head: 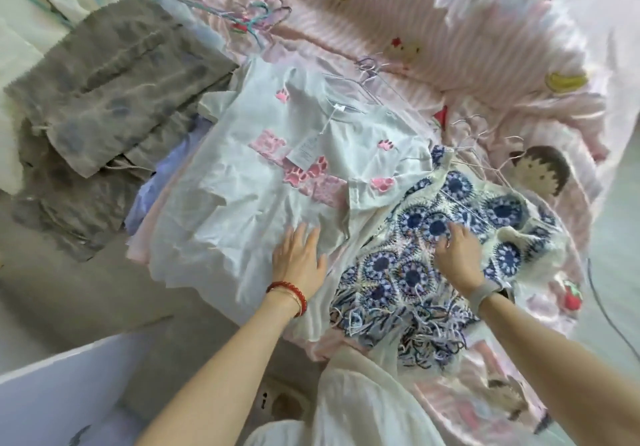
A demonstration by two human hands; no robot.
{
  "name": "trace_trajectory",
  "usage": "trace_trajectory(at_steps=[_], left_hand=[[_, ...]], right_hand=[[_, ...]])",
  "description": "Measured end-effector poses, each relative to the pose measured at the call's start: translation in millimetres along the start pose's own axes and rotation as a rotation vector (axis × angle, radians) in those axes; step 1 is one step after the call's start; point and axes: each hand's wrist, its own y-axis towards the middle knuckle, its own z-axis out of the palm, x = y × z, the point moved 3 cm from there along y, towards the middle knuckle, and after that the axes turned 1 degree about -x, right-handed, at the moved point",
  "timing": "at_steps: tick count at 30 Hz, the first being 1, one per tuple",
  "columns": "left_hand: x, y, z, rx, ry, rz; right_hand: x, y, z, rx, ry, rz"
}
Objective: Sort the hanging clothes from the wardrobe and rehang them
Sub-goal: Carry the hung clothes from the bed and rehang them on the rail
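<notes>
Both bare forearms reach in from 6 o'clock toward 12. Left hand [299, 258] lies flat, palm down, fingers straight and together, red bead bracelet at the wrist. Right hand [457, 251] at 3 o'clock of it, fingers curled down, grey band on wrist.

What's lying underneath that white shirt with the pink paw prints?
Beneath the white paw-print shirt, edges of a lilac garment and a pale pink garment stick out on its left. The rest of the stack is covered. The left hand rests flat on the shirt.
</notes>
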Motion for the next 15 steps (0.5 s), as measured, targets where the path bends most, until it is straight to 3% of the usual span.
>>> trace_trajectory(at_steps=[7, 11, 15], left_hand=[[-86, 73, 41, -0.079, 0.211, 0.216], [-112, 103, 55, -0.055, 0.256, 0.171], [-119, 112, 59, -0.025, 0.277, 0.116]], right_hand=[[-101, 106, -35, -0.098, -0.099, 0.262], [-138, 146, -37, -0.03, -0.039, 0.306], [-143, 145, -29, -0.24, 0.141, 0.295]])
